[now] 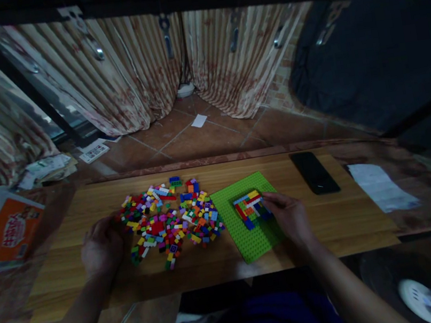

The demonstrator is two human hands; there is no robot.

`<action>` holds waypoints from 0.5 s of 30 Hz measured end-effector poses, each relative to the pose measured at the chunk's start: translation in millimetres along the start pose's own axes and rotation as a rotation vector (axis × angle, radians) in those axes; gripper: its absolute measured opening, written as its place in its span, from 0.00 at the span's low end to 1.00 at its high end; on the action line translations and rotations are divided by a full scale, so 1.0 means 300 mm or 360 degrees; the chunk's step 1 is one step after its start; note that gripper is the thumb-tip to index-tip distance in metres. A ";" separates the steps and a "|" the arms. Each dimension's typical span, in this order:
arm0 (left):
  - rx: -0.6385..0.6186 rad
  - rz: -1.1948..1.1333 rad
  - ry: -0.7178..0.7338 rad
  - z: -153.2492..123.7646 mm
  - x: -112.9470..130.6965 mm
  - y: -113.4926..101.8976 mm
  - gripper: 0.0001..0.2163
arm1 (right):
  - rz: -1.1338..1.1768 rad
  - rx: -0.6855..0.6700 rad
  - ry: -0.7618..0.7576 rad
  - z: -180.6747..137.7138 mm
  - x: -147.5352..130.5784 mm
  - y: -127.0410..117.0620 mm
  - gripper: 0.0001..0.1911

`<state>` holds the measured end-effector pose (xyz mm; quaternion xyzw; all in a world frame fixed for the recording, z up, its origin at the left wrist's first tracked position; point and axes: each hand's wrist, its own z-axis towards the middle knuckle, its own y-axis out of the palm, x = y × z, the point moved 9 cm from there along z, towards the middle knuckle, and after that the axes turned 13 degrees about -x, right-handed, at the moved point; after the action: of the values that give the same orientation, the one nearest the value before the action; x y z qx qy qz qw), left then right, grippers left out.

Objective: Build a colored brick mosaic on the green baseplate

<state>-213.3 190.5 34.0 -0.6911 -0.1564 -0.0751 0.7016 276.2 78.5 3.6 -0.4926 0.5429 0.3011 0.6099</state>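
Observation:
A loose heap of small multicoloured toy building bricks (156, 227) is spread over the left half of the wooden table. At its left edge rests my left hand (102, 247), palm down and bent; its fingers are mostly hidden beneath it. A green studded baseplate (260, 244) lies tilted to the right of the heap. On it stands a low build of coloured bricks (250, 207), with red, yellow, white, orange and blue pieces. My right hand (288, 215) has its thumb and fingers pinched at the build's right edge. Whatever lies between those fingertips is too small to make out.
A black phone (314, 172) lies on the wooden table (354, 221) at the right. White paper (383, 186) sits beyond the right end. A clear box with an orange label (12, 230) is at the far left. Striped curtains (138, 76) hang behind the table.

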 end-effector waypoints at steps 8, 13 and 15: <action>0.0016 0.0005 0.0011 0.003 -0.001 0.002 0.16 | -0.0092 -0.0001 -0.0004 -0.008 -0.018 0.006 0.15; -0.0017 0.0003 0.0000 0.005 -0.002 0.005 0.17 | -0.0192 -0.0021 -0.0029 -0.008 -0.029 0.011 0.16; -0.0032 0.0004 -0.0004 0.006 -0.003 0.007 0.17 | -0.0158 -0.0047 -0.0040 -0.010 -0.029 0.007 0.18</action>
<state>-213.6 192.3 31.6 -0.6985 -0.1557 -0.0751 0.6944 271.3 77.9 11.5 -0.5239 0.5056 0.2845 0.6236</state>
